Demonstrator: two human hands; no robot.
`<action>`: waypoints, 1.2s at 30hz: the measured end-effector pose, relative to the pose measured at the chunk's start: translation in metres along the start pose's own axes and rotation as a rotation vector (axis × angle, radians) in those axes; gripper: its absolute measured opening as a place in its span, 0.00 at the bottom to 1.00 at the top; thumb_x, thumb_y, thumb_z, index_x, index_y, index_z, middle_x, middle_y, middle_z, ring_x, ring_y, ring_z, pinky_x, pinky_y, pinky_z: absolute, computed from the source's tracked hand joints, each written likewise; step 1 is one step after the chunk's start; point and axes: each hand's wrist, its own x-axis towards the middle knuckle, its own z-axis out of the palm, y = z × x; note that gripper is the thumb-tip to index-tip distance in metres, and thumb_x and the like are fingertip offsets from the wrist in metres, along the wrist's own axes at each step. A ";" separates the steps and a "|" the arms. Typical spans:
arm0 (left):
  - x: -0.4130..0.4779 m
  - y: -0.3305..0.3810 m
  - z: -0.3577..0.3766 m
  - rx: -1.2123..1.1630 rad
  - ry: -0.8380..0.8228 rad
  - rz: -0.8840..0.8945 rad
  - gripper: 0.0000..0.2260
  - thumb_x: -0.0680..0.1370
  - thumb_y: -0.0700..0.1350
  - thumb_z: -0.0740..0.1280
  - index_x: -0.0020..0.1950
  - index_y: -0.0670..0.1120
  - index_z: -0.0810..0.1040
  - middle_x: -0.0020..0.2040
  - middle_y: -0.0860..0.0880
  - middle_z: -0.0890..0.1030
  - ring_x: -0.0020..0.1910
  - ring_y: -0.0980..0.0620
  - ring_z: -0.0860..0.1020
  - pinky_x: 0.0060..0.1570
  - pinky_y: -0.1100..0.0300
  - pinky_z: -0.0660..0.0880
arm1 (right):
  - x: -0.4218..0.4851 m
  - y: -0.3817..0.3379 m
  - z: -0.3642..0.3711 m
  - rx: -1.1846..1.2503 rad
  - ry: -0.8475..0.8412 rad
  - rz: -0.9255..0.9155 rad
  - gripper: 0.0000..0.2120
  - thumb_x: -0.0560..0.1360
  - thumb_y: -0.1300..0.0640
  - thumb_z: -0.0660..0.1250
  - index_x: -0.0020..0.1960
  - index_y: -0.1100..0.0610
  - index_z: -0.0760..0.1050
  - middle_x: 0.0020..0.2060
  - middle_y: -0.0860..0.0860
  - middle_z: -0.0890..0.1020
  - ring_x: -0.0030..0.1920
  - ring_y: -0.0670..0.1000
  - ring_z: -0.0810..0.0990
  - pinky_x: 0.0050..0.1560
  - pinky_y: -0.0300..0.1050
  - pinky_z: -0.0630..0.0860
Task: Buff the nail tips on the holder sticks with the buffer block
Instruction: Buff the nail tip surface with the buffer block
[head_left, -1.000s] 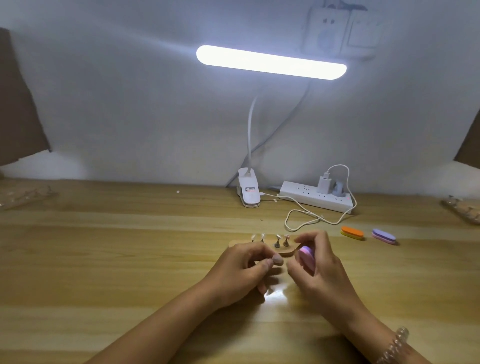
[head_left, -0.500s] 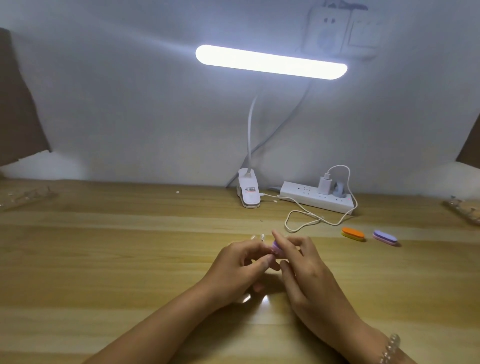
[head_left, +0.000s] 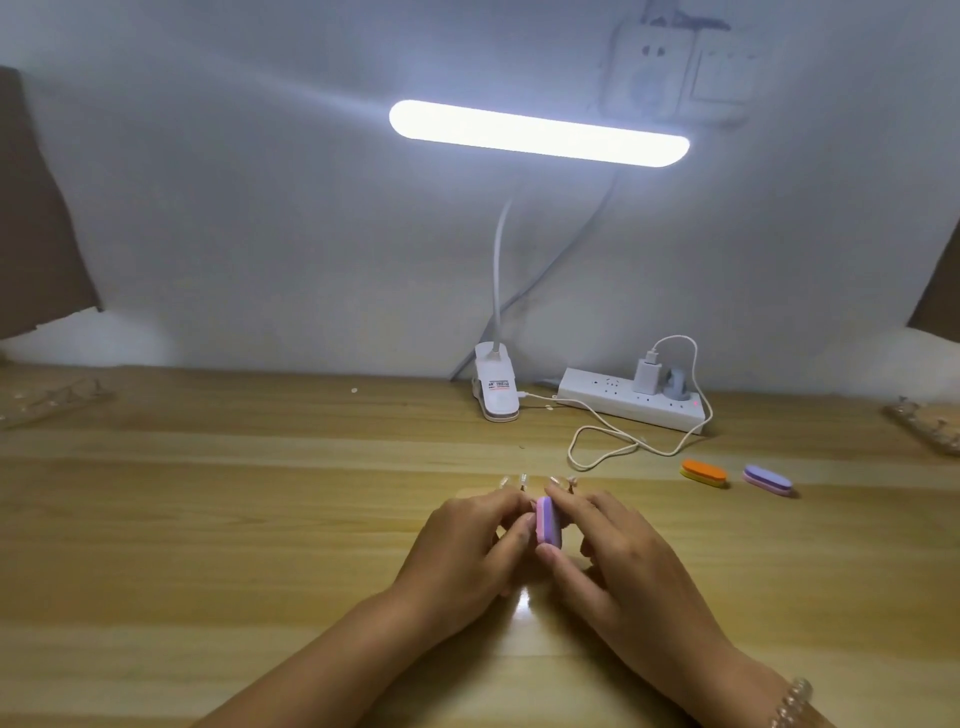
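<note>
Judging remotely, I put buffing as under way: the right hand (head_left: 618, 551) pinched the pink-and-purple oval foam buffer block (head_left: 547, 522) against the curled left hand (head_left: 467, 543), whose hold I could not tell. Just beyond, at 12 o'clock, stood clear nail tips on sticks (head_left: 503, 482), their finish unreadable.

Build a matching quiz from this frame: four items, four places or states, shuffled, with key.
Items
1. pink-and-purple buffer block
2. orange buffer block
3. white charger
4. lamp clip

Places or states
A. plugged into the power strip
B. lying flat on the table, next to a purple block
C. at the table's far edge, left of the power strip
D. pinched on edge in the right hand

Pairs: 1-D, 2-B, 3-A, 4-C
</note>
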 end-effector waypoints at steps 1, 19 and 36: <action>0.000 0.000 0.000 0.013 -0.013 0.000 0.06 0.82 0.45 0.63 0.51 0.50 0.80 0.38 0.54 0.80 0.30 0.57 0.75 0.43 0.48 0.76 | 0.001 0.001 -0.001 0.051 0.015 0.026 0.19 0.76 0.47 0.69 0.66 0.49 0.75 0.50 0.42 0.78 0.48 0.42 0.74 0.47 0.39 0.74; -0.003 0.000 0.003 0.070 -0.052 0.026 0.15 0.79 0.53 0.56 0.54 0.50 0.79 0.46 0.53 0.83 0.44 0.47 0.78 0.46 0.47 0.74 | 0.004 0.004 -0.002 0.189 0.085 0.118 0.16 0.72 0.32 0.63 0.47 0.44 0.77 0.42 0.37 0.77 0.43 0.44 0.75 0.39 0.35 0.71; 0.006 0.004 -0.006 -0.344 -0.229 -0.097 0.16 0.78 0.49 0.55 0.56 0.63 0.80 0.53 0.67 0.81 0.52 0.64 0.77 0.52 0.61 0.71 | 0.006 0.003 -0.004 0.321 0.081 0.101 0.21 0.71 0.48 0.75 0.63 0.41 0.77 0.49 0.40 0.76 0.46 0.45 0.76 0.39 0.34 0.74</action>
